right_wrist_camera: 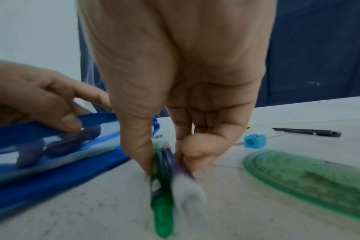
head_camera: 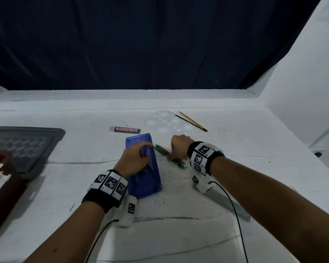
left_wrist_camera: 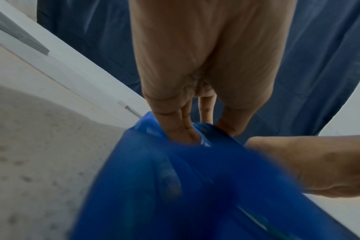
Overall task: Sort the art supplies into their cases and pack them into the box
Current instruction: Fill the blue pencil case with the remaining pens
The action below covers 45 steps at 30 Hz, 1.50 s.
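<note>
Right hand (right_wrist_camera: 175, 97) pinches two markers (right_wrist_camera: 164, 178) (green and purple) on the bench (head_camera: 198, 205); left hand (head_camera: 135, 158) grasps the blue pouch (head_camera: 146, 185) beside them.

Bare table (head_camera: 179, 234) near; palette (head_camera: 169, 122), perhaps, beyond.

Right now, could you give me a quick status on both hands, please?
Left hand holds blue pouch open. Right hand pinches two markers beside it. Path clear.
</note>
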Tool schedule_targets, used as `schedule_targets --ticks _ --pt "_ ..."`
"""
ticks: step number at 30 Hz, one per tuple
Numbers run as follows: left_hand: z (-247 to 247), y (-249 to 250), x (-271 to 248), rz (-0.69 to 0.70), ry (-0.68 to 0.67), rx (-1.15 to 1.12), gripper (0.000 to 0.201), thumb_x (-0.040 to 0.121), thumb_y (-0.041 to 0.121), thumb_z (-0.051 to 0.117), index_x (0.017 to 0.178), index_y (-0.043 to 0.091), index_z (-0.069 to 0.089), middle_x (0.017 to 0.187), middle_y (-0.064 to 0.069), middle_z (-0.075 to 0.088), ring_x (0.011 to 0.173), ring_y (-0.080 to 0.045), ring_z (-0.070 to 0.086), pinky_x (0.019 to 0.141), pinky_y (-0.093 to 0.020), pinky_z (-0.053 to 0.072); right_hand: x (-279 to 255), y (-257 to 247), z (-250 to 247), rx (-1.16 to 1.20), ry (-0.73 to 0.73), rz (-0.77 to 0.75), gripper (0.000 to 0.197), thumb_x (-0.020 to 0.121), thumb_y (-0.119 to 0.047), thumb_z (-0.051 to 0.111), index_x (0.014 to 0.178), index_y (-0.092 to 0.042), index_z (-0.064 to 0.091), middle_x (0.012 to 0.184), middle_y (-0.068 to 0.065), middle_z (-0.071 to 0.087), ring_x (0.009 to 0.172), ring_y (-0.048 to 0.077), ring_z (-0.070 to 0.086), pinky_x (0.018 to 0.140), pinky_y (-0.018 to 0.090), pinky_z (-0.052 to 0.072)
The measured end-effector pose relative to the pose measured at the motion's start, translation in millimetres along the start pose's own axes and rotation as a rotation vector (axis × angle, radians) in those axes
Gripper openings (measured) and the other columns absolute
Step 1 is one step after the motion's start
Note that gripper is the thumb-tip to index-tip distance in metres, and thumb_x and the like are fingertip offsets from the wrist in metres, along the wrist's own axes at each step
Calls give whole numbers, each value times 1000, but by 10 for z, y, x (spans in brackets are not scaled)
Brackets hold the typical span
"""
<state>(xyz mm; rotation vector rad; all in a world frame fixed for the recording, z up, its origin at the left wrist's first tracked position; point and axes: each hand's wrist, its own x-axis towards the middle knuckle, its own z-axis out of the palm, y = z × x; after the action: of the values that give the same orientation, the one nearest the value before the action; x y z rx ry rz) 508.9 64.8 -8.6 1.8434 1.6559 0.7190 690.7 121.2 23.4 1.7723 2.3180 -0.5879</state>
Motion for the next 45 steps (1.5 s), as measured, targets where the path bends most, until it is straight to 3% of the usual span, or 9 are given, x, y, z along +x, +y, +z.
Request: schedule_targets --ticks 7,13,19,25,28,31,35,42,45 --pt "-14 -16 -25 14 12 4 42 84 4 63 123 21 58 72 -2 59 63 -6 54 58 -10 41 -59 -118 52 -31 25 -41 37 79 -20 75 65 -13 42 63 3 50 71 24 55 64 31 48" --pt "-111 -56 -44 -12 31 13 48 81 3 66 126 20 57 97 -1 57 85 -17 53 59 -6 36 -42 15 -30 320 -18 10 30 79 -15 75 57 -4 58 43 2 51 40 12 47 58 28 42" --pt "-148 -64 -62 -32 93 -24 54 77 0 69 128 12 58 126 -7 59 110 -24 56 83 -20 39 -163 -140 -92 741 -208 86 22 81 -11 75 65 -8 59 53 4 56 45 14 51 45 17 42" --pt "-181 -108 -133 -12 82 -26 52 77 7 74 127 12 60 122 -10 63 102 -29 62 85 -31 49 -82 -436 109 750 -231 48 23 80 -10 75 64 -7 59 52 9 55 46 19 47 43 23 37" --pt "-212 -164 -170 -34 116 -41 48 79 10 74 126 12 61 117 -11 65 101 -28 62 83 -24 45 -24 -569 211 765 -204 13 12 81 -10 74 81 -1 66 67 15 66 58 23 63 66 37 58" --pt "-268 -200 -214 -67 140 -55 50 79 10 72 128 11 60 120 -13 64 102 -30 62 86 -26 45 27 -660 271 768 -273 -56 22 81 -7 69 97 8 69 91 24 72 85 35 71 89 46 57" --pt "-382 -228 -292 -147 215 -79 53 79 10 71 131 9 57 126 -10 61 108 -30 61 97 -35 47 61 -761 257 805 -305 -216 24 89 -1 61 112 4 67 97 19 69 80 21 68 76 33 59" --pt "-629 -474 -449 -243 285 -230 53 77 2 66 128 13 58 108 -9 65 84 -30 67 82 -46 57 541 -834 -80 919 19 -143 11 88 -5 59 87 3 67 77 18 65 60 24 61 51 25 49" --pt "-659 -526 -459 -254 249 -286 52 80 1 65 129 16 57 106 -8 63 84 -30 67 79 -46 58 914 -915 -143 684 139 -108 14 79 -4 59 71 4 67 62 16 60 52 23 55 51 31 49"
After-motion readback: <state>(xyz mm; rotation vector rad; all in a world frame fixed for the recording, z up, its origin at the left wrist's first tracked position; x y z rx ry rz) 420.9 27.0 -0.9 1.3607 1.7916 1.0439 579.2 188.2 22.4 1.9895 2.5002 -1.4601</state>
